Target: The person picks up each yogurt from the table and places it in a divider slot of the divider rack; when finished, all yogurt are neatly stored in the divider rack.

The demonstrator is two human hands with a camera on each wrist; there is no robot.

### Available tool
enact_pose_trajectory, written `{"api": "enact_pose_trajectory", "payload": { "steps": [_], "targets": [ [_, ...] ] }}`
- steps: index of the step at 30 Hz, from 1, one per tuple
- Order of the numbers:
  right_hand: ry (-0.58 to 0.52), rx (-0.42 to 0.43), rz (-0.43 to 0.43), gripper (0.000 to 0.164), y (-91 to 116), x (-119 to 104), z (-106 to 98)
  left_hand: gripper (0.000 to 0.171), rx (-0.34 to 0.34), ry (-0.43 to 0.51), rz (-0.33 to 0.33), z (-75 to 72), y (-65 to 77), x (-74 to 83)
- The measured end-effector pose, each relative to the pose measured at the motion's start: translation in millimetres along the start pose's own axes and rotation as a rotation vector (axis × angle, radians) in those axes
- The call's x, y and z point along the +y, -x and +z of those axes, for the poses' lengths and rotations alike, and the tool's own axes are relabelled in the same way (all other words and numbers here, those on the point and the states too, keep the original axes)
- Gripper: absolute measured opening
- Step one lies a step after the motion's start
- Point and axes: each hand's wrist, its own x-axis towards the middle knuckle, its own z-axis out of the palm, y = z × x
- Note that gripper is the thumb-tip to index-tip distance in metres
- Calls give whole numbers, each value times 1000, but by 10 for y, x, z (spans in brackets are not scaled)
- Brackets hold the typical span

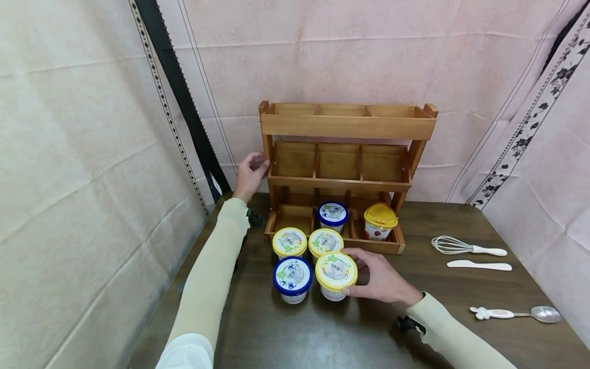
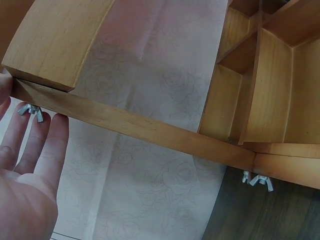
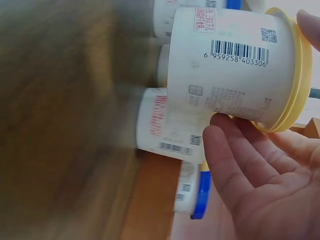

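My left hand [image 1: 251, 174] holds the left upright of a three-tier wooden shelf rack [image 1: 348, 126]. Its fingertips lie beside a wing nut [image 2: 32, 111] in the left wrist view. With thumb and fingers, my right hand [image 1: 380, 274] grips a white cup with a yellow lid [image 1: 336, 271]; whether its base touches the table I cannot tell. Close by stand a blue-lidded cup [image 1: 292, 277] and two more yellow-lidded cups, one at the left [image 1: 289, 242], the other behind the gripped cup. On the bottom tier sit another blue-lidded cup [image 1: 333, 214] and a cup with a domed yellow lid [image 1: 380, 220].
On the right of the dark wooden table [image 1: 276, 338] lie a whisk [image 1: 467, 247], a white knife [image 1: 479, 265] and a spoon [image 1: 516, 313]. Pale cloth [image 1: 345, 61] hangs behind the rack and along both sides.
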Motion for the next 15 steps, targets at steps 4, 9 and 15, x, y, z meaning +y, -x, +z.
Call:
{"api": "enact_pose_trajectory", "payload": {
  "steps": [4, 9, 15],
  "targets": [
    [34, 28, -21, 82, -32, -65, -61, 33, -2, 9, -6, 3, 4, 20],
    [27, 42, -59, 80, -100, -163, -134, 34, 0, 18, -13, 1, 1, 31],
    [19, 51, -104, 79, -206, -249, -231, 35, -4, 11, -36, 8, -16, 23]
  ]
}}
